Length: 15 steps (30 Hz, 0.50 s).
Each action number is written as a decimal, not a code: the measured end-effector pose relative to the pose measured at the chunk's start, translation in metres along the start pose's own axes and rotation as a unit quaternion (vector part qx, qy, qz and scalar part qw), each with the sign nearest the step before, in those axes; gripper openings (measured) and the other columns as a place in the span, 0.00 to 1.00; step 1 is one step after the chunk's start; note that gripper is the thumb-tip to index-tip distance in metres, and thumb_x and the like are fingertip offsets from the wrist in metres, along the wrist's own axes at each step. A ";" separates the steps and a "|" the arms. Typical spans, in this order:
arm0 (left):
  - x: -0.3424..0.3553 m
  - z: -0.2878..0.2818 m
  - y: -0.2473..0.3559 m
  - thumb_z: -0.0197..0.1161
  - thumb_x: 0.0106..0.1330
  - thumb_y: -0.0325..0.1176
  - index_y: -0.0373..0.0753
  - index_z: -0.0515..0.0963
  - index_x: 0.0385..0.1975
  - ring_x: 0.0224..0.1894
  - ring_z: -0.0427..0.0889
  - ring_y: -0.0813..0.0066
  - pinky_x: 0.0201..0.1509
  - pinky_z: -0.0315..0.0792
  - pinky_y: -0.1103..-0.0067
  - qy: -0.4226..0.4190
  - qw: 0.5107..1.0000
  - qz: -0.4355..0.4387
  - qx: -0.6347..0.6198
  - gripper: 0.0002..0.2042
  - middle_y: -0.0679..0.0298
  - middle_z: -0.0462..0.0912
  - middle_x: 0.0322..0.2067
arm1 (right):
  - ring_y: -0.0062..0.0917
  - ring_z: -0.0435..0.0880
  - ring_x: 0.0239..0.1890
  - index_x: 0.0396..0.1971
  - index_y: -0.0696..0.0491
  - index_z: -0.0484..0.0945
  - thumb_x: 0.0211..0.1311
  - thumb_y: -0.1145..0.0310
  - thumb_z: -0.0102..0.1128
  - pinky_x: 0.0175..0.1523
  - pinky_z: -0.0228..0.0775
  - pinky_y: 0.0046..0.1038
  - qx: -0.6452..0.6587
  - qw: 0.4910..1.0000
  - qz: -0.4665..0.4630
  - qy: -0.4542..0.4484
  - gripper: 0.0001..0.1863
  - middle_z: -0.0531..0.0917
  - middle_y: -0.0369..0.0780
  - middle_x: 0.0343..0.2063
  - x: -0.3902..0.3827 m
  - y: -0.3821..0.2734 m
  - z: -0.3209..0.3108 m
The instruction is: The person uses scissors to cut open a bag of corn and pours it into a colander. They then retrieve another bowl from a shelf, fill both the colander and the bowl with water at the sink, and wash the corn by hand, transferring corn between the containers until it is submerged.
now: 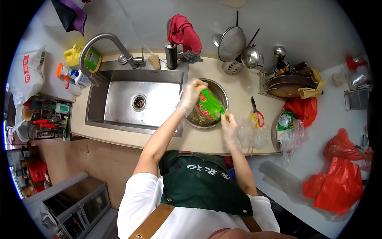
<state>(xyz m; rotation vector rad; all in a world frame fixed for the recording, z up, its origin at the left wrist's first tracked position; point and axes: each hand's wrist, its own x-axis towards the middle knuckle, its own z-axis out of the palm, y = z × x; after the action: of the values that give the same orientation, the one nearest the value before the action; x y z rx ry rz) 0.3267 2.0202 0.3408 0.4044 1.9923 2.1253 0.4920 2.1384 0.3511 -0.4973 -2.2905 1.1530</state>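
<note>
Over a round metal bowl (224,92), a green plastic food packet with red print (211,104) is stretched between my two hands, both in thin clear gloves. My left hand (191,96) grips its upper left end, above the bowl's left rim. The packet's lower right corner is pinched by my right hand (230,129), near the bowl's front right rim. Some pale green bits show in the bowl; the packet hides most of its inside. Right of the bowl lie scissors with red and yellow handles (258,118) and a crumpled clear plastic bag (253,136).
A steel sink (133,93) with a tall curved faucet (107,36) adjoins the bowl on the left. Behind the bowl stands a perforated utensil holder (232,67) with a strainer and ladle. Red plastic bags (338,187) lie at far right. The counter's front edge is against my apron.
</note>
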 end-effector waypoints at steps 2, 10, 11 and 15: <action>-0.002 0.002 0.007 0.60 0.52 0.21 0.32 0.75 0.24 0.32 0.79 0.73 0.38 0.73 0.79 0.022 0.999 -0.024 -0.039 0.02 0.59 0.80 0.29 | 0.24 0.73 0.19 0.25 0.59 0.73 0.50 0.79 0.56 0.26 0.66 0.25 -0.017 0.999 -0.028 0.005 0.03 0.75 0.42 0.18 0.022 -0.016 -0.002; -0.003 -0.019 0.022 0.58 0.56 0.21 0.31 0.74 0.26 0.34 0.78 0.76 0.41 0.72 0.82 0.000 0.998 -0.065 0.005 0.01 0.58 0.79 0.31 | 0.23 0.74 0.19 0.25 0.59 0.74 0.49 0.78 0.58 0.27 0.67 0.25 -0.028 0.999 -0.006 -0.030 0.03 0.76 0.42 0.18 0.046 -0.019 -0.007; -0.004 -0.017 0.024 0.58 0.55 0.20 0.31 0.74 0.25 0.34 0.78 0.76 0.41 0.72 0.82 0.000 0.999 -0.052 -0.002 0.01 0.58 0.79 0.31 | 0.23 0.74 0.19 0.26 0.59 0.75 0.49 0.78 0.58 0.27 0.67 0.24 -0.024 0.999 0.003 -0.027 0.03 0.76 0.42 0.18 0.048 -0.021 -0.005; -0.007 -0.015 0.035 0.58 0.55 0.21 0.30 0.75 0.24 0.34 0.78 0.76 0.41 0.72 0.82 0.011 1.000 -0.005 0.016 0.01 0.59 0.79 0.30 | 0.20 0.75 0.21 0.27 0.59 0.76 0.50 0.77 0.58 0.29 0.68 0.23 0.008 0.999 0.039 -0.020 0.04 0.77 0.40 0.19 0.056 -0.025 -0.009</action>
<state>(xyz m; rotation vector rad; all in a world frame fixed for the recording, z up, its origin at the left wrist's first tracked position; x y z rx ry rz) 0.3300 2.0009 0.3743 0.3780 2.0377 2.1036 0.4511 2.1599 0.3921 -0.5672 -2.3120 1.2297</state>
